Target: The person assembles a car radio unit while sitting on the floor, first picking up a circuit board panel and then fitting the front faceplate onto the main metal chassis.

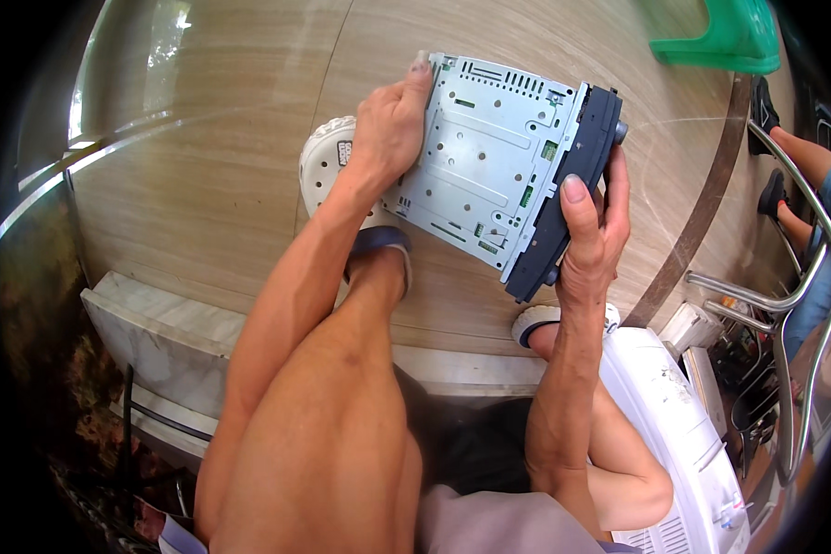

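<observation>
Beyond and to the right of the right hand (pixel 593 231), a green plastic stool (pixel 743 51) shows by the beige floor (pixel 222 138), which a dark brown strip (pixel 706 214) crosses. Farther right are another person's legs (pixel 803 154) in black shoes (pixel 762 115), near bent metal tubing (pixel 739 293). Below the right hand lies a white plastic casing (pixel 660 397). A white clog (pixel 321 166) sits just left of the left hand (pixel 392 125); below that hand, farther left, are a marble step (pixel 157 319) and black cable (pixel 171 420).
</observation>
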Motion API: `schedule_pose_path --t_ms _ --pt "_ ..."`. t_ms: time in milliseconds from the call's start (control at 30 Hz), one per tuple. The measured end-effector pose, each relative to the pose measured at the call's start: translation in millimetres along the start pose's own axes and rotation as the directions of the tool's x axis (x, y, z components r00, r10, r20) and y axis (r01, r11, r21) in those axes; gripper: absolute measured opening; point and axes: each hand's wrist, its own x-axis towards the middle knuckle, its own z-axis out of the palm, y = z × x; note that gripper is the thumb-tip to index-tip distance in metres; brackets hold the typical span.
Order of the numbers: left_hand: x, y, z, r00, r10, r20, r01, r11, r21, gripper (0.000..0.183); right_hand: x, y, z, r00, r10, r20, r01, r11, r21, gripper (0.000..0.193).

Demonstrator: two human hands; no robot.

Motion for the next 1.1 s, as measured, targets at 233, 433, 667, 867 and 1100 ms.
schedule_pose_path --t_ms 233,433,667,867,1100 --pt "3 -3 2 1.0 0.011 -0.007 -0.011 1.0 -0.014 0.078 2 9 -6 0.998 -0.059 0.015 0.06 0.997 -0.043 0.098" --pt "2 0 1 1.0 -0.005 -0.013 0.005 1.0 0.01 0.079 3 9 -6 0.997 -0.074 0.028 0.075 0.996 -0.046 0.097" --pt "2 -1 2 1.0 0.021 -0.018 -0.021 1.0 0.016 0.08 1 8 0 0.999 -0.037 0.023 0.036 0.997 0.062 0.096" --pt "1 -1 1 0.999 0.032 -0.024 -0.032 0.999 0.018 0.079 3 13 0 0.997 -0.07 0.04 0.066 0.993 0.097 0.084" --pt "4 -5 3 1.0 0.004 -0.018 -0.004 1.0 0.011 0.079 2 16 -1 0.989 -0.122 0.08 0.117 0.991 0.072 0.082"
